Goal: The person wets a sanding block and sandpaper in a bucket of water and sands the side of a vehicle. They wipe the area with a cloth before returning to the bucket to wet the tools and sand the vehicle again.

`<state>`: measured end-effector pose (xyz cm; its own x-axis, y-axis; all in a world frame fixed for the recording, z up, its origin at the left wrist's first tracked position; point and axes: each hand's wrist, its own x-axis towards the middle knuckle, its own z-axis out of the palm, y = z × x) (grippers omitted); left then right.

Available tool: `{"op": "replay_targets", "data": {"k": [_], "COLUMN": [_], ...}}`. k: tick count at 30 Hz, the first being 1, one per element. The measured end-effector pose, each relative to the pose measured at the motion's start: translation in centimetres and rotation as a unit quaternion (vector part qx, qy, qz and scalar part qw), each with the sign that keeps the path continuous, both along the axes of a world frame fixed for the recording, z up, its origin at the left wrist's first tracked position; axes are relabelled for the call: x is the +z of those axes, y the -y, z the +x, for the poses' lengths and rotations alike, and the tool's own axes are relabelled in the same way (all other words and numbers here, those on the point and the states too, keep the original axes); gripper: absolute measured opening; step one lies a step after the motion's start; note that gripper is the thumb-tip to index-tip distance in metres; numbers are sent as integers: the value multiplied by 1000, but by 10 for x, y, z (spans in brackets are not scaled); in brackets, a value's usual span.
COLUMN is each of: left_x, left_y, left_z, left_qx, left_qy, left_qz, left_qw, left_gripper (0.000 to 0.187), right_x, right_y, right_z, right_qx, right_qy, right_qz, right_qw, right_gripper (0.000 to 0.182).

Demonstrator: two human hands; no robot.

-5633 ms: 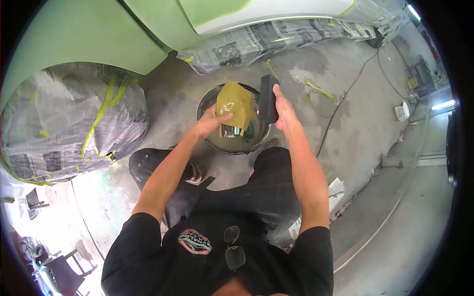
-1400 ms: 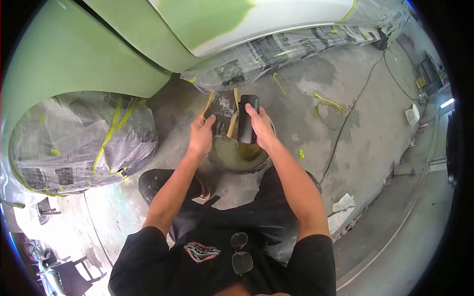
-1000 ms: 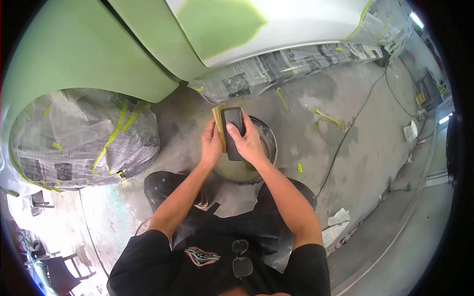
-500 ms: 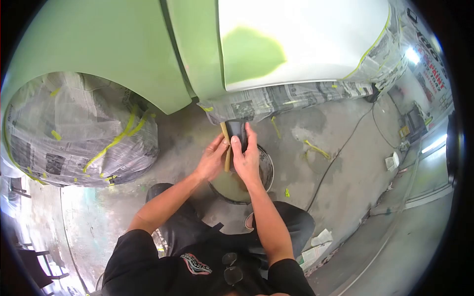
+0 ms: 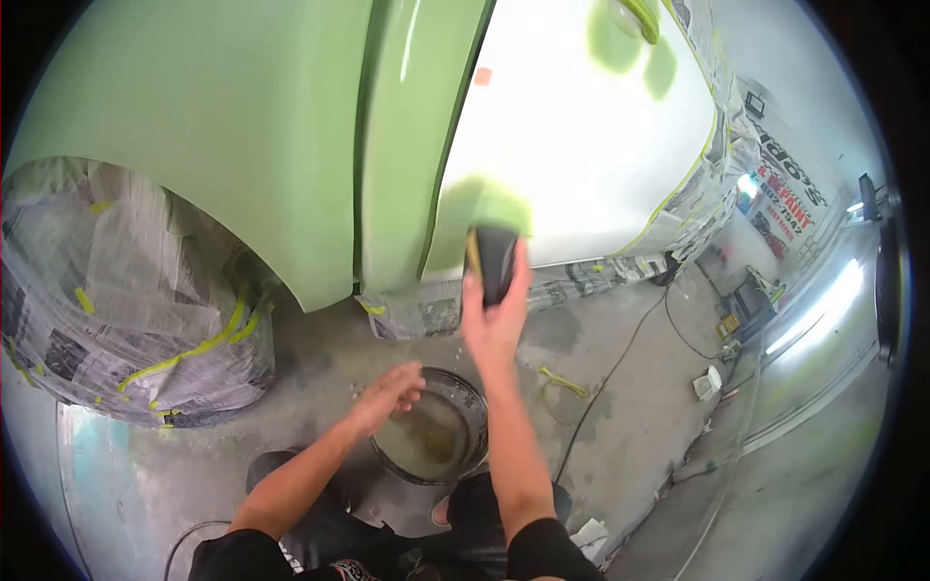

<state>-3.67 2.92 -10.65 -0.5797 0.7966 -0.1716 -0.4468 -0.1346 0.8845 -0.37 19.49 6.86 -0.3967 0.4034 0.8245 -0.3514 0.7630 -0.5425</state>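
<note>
My right hand [image 5: 498,324] grips a dark block [image 5: 495,261] with a thin yellowish sheet [image 5: 473,254] along its left side. The block is raised in front of the lower left part of a white car door panel [image 5: 572,145], near a green patch [image 5: 489,201]. Whether it touches the panel cannot be made out. Lower down, my left hand [image 5: 389,395] hangs over the left rim of a black bucket [image 5: 479,463] of murky water, its fingers loosely curled and apart, holding nothing.
A newspaper-covered wheel [image 5: 145,310] stands left, under a green fender [image 5: 223,116]. Newspaper masking [image 5: 572,281] runs below the door. A cable [image 5: 620,351] and a strip of yellow tape [image 5: 564,382] lie on the floor to the right.
My right hand has lifted the block and sheet up to the door panel. My left hand has let go and dropped to the bucket's edge. The view has shifted upward.
</note>
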Motion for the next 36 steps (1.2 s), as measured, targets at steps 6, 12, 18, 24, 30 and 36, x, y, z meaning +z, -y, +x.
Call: {"op": "replay_targets", "data": {"k": [6,12,18,24,30,36], "left_x": [-18,-14,-27,-16,-10,-17], "left_y": [-9,-4,7,-7,-7,-9], "left_z": [-2,-8,-15,-24,-15,-16], "left_qx": [0,15,7,18,-41,-9], "left_qy": [-155,-200,-154,-196,-190,-182], "left_qz": [-81,-49,-20,-40,-50,-40], "left_qw": [985,978,988,980,980,982], "left_gripper": [45,44,50,51,46,47], "right_x": [117,118,190,144,132,185], "right_y": [-1,3,11,8,12,11], "right_z": [-93,-129,-123,-134,-133,-127], "right_qx": [-161,-261,-281,-284,-249,-255], "right_qy": [-114,-87,-58,-116,-93,-91], "right_qz": [167,188,157,227,186,142], "right_qw": [966,943,945,924,946,952], "right_gripper": [82,85,86,89,85,80]}}
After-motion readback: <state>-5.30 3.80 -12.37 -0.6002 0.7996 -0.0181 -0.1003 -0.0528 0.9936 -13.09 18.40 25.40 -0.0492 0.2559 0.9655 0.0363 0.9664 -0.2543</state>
